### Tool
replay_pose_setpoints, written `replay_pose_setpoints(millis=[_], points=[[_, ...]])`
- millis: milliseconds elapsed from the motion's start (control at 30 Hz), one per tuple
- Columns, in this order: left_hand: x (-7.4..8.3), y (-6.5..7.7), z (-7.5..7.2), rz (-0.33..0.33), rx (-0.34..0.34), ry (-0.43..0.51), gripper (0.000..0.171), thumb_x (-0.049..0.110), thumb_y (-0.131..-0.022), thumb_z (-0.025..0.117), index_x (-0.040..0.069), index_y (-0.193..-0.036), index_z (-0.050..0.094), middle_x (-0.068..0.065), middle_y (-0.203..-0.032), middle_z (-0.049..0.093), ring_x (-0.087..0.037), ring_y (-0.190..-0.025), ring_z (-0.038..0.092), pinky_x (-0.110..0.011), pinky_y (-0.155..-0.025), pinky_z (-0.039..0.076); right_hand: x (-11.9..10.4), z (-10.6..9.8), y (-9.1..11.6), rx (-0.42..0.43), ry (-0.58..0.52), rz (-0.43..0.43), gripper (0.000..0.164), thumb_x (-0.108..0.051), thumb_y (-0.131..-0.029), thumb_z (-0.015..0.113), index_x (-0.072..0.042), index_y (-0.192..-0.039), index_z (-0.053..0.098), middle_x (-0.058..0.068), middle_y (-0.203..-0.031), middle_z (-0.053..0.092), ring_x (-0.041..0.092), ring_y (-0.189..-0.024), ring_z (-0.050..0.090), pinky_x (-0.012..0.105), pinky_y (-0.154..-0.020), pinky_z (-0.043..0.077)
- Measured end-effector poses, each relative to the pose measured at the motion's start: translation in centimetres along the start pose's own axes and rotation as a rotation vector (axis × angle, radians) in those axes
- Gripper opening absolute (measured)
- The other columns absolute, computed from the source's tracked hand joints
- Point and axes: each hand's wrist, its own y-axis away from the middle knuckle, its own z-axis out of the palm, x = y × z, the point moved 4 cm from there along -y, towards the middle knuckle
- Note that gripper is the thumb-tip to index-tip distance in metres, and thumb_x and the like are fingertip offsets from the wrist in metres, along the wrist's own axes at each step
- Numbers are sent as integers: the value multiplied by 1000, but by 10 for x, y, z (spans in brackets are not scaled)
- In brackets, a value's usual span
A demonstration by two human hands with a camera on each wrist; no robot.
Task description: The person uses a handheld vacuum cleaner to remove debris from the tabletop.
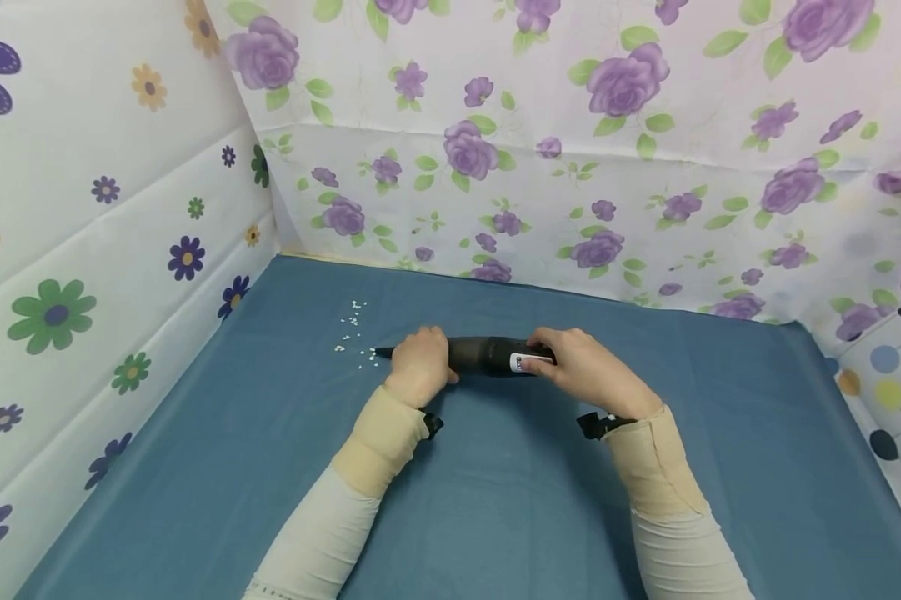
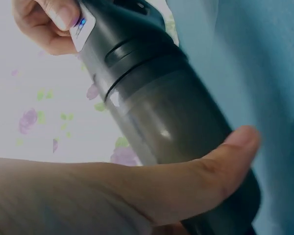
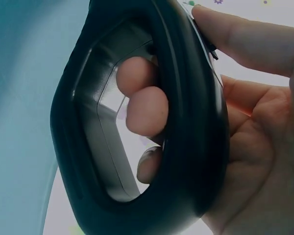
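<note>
A black handheld vacuum cleaner [image 1: 471, 356] lies sideways over the blue cloth, its narrow nozzle [image 1: 384, 352] pointing left at scattered white bits [image 1: 355, 320]. My left hand [image 1: 418, 362] grips the front end, with the thumb [image 2: 235, 147] across the body below the smoky clear dust cup [image 2: 171, 115]. On the rear handle [image 3: 196, 117], my right hand [image 1: 581, 364] curls its fingers through the loop. The right thumb [image 2: 63, 17] rests by a white panel [image 2: 83, 28] showing a small blue light. Whether the nozzle tip touches the cloth I cannot tell.
Blue cloth [image 1: 495, 500] covers the work surface. Behind it stands a white sheet with purple roses [image 1: 468, 150]. A flower-patterned sheet [image 1: 82, 250] borders the left, and a dotted one [image 1: 888, 392] borders the right.
</note>
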Motion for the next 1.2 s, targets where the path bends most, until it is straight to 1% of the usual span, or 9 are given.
replay_pose_setpoints(millis=[133,333,567,733,933,1067,1200], points=[[-2,1,-3,-15,-27,-12,67,31,-71,86,-8,-118,58,-24,-108,62,-40,-96,62,-50,-78,56,-1,3,-1,-5,-2,1,29,-33,-96,60,-12,-115,63,1,-84,64,15,-60,53,33,-54,44],[-3,1,-4,1,0,3,67,30,-71,86,-10,-118,58,-26,-108,63,-42,-95,62,-51,-77,56,-5,3,0,26,16,8,26,-33,-96,60,-13,-112,63,1,-81,63,15,-58,52,33,-52,44],[-9,-1,-5,-6,12,11,66,27,-70,87,-9,-117,57,-25,-106,63,-42,-92,63,-50,-75,57,-11,7,-2,42,20,-18,25,-32,-96,60,-12,-111,63,1,-83,64,14,-57,54,32,-52,45],[-12,-1,-7,-11,0,13,66,26,-68,88,-9,-115,59,-25,-105,62,-42,-91,63,-51,-75,57,-11,9,-4,43,22,-23,25,-32,-96,60,-13,-111,63,1,-84,64,13,-58,54,32,-52,45],[-15,0,-9,-16,-20,15,64,26,-68,88,-8,-114,59,-25,-104,63,-42,-90,63,-51,-75,56,-12,12,-6,57,12,-32,24,-33,-96,60,-13,-110,63,0,-84,64,14,-57,53,32,-51,45],[-19,0,-10,-33,-22,-3,64,26,-67,89,-8,-113,60,-24,-103,64,-41,-89,63,-51,-75,56,-14,15,-8,55,3,-50,25,-33,-97,59,-13,-111,63,0,-84,63,14,-57,53,32,-50,44],[-18,-1,-9,-31,-14,-3,63,26,-68,88,-9,-113,60,-25,-103,63,-42,-89,63,-51,-76,56,-15,14,-7,59,5,-47,25,-33,-97,59,-14,-112,63,0,-83,63,14,-56,52,32,-50,44]])
